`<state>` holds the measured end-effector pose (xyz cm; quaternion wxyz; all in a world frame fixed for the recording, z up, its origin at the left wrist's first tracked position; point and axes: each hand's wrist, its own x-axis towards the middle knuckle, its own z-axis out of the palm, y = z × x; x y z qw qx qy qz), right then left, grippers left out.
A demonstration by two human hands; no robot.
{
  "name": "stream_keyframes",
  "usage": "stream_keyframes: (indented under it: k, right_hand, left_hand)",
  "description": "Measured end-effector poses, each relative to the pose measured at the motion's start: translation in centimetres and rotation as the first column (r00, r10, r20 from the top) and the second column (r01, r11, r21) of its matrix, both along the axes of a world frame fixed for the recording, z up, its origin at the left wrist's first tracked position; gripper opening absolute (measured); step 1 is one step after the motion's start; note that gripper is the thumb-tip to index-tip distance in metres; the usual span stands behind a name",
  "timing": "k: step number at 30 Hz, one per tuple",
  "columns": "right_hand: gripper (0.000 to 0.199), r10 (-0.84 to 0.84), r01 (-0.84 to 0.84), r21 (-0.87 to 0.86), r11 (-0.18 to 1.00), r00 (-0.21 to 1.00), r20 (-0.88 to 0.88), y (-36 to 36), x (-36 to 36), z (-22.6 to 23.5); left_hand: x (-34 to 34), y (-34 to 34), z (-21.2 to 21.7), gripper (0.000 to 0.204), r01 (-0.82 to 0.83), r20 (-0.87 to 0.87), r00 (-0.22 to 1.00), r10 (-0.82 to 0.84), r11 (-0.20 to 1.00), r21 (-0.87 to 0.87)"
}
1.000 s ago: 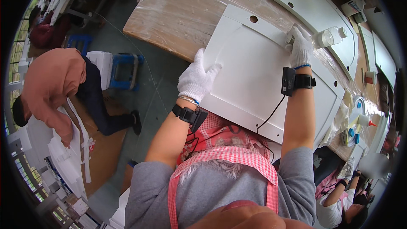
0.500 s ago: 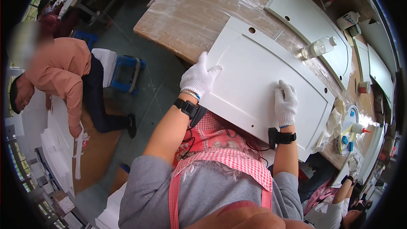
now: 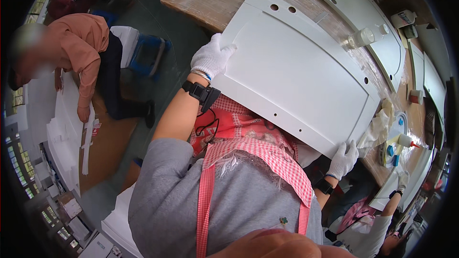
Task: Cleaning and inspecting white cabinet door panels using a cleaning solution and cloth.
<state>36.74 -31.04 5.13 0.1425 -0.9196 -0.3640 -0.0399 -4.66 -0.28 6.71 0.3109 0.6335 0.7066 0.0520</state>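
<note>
white-knit-gloved left hand [image 3: 212,58] is held way out, thumb splayed; white-knit-gloved right hand [image 3: 343,160] is held closer in, fingers kinda apart

White knit-gloved hands [image 3: 209,58], black wrist straps [image 3: 195,90], grey short-sleeved shirt [image 3: 165,186], red-white checked apron [image 3: 265,155].

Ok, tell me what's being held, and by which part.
The left hand grips a white panel by its left edge; the right hand is at the lower right corner, grip unclear.

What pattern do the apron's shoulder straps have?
The shoulder straps have a red-and-white check; the head view shows it best.
</note>
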Motion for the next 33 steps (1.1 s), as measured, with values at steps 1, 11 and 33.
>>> stream_keyframes:
  k: [1,11,33]
  right_hand:
    - [0.04,0.029,-0.028,-0.033,0.999,0.999,0.023,-0.2,-0.6,-0.3]
    - [0.052,-0.086,0.088,0.016,0.996,0.99,-0.114,1.8,-1.1,-0.6]
    - [0.059,-0.019,0.008,-0.075,0.997,0.989,-0.145,4.8,-3.8,0.8]
  left_hand:
    - [-0.9,-0.5,-0.1,0.07,-0.057,0.012,0.998,0.057,0.998,-0.009]
    - [-6.5,-5.0,-0.4,0.063,-0.234,0.161,0.957,0.243,0.969,-0.073]
    - [-10.5,-1.9,-2.5,0.039,-0.344,0.48,0.821,0.308,0.939,-0.014]
